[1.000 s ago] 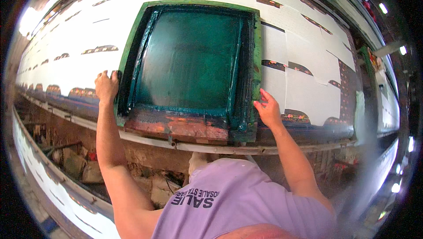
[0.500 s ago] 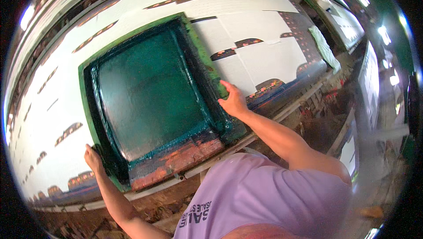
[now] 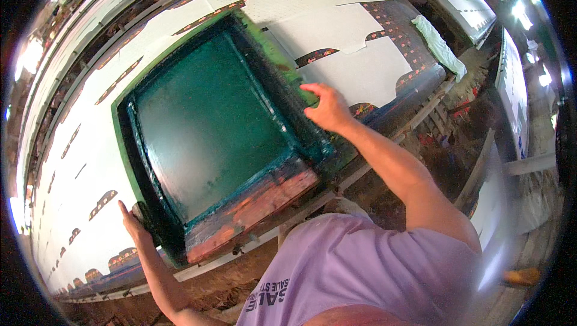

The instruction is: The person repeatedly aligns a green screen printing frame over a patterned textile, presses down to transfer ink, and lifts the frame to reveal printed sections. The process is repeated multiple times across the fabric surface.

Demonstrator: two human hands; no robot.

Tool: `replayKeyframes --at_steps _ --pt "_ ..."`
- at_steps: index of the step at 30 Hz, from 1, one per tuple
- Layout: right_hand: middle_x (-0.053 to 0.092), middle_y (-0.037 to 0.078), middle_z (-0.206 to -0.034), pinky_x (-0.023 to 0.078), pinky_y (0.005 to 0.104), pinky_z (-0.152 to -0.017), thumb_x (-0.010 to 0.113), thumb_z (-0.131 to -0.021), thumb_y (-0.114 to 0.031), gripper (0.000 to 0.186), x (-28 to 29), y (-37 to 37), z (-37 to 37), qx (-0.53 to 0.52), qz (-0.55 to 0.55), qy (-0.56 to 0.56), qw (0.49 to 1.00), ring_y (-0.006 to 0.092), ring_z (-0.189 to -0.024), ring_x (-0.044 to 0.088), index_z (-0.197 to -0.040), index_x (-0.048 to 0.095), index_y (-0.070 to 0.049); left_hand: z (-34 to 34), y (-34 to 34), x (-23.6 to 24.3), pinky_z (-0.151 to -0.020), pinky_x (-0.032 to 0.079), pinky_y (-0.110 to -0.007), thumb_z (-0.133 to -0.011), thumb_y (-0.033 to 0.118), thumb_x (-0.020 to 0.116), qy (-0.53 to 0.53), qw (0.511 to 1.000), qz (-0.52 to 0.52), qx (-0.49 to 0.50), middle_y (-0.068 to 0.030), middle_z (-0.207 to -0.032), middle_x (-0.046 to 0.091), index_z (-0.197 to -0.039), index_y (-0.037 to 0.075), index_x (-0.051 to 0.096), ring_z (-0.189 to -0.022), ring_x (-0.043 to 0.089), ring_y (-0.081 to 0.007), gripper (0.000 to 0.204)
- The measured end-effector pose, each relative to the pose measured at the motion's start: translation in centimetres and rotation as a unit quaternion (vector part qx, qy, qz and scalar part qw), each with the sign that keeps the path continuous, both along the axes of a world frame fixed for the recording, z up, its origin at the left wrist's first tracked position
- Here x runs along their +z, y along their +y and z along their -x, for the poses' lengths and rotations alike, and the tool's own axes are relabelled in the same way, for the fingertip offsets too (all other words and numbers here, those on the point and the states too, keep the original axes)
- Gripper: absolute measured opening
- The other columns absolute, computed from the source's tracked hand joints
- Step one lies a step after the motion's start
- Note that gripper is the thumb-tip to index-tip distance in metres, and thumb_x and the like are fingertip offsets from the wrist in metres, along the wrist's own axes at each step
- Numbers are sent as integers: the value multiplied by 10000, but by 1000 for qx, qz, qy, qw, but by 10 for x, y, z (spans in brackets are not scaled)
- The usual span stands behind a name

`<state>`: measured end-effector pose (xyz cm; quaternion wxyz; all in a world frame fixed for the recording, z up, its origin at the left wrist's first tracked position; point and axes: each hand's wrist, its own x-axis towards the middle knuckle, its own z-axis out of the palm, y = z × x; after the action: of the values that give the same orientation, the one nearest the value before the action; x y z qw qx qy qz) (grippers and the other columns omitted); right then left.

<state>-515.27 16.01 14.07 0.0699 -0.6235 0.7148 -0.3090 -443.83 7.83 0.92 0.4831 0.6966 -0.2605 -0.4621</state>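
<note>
A large screen-printing frame [image 3: 264, 40] lies tilted across the table, its rim green and its inner edges dark and wet-looking. Its mesh [image 3: 204, 127] is dark green and shiny, with a worn reddish strip [image 3: 252, 213] along the near side. My left hand [image 3: 136, 225] holds the frame's left side near the front corner, forefinger stretched along it and thumb hidden. At the right side, my right hand [image 3: 329, 108] grips the outer rim with curled fingers and thumb.
White sheets [image 3: 354, 64] cover the long table, with dark flowered arcs [image 3: 317, 56] showing between them. A pale green cloth [image 3: 439, 46] hangs on the table's right edge. A rail [image 3: 252, 240] runs along the near edge, close to my body. More tables with white sheets [image 3: 466, 13] stand to the right.
The frame has shifted right along the table, covering more of a flowered arc near the front. Both my hands have moved with it. The view has also turned slightly.
</note>
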Motion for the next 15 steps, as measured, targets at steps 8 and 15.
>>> replayKeyframes --at_steps 8,15 --pt "814 131 -1099 594 355 -903 827 -784 -35 630 15 4 177 -53 14 -60 997 219 -977 749 -1406 756 -102 208 13 77 -851 616 -398 -1010 838 544 182 980 18 -75 -132 -986 823 -1132 -70 781 -858 773 -273 946" --pt "830 174 -1155 617 435 -932 805 -762 -41 675 -9 13 347 -122 -13 -138 983 320 -1054 801 -1424 735 -151 383 21 76 -770 621 -392 -1024 800 576 168 984 41 -47 -123 -943 817 -1051 -40 794 -792 767 -255 869"
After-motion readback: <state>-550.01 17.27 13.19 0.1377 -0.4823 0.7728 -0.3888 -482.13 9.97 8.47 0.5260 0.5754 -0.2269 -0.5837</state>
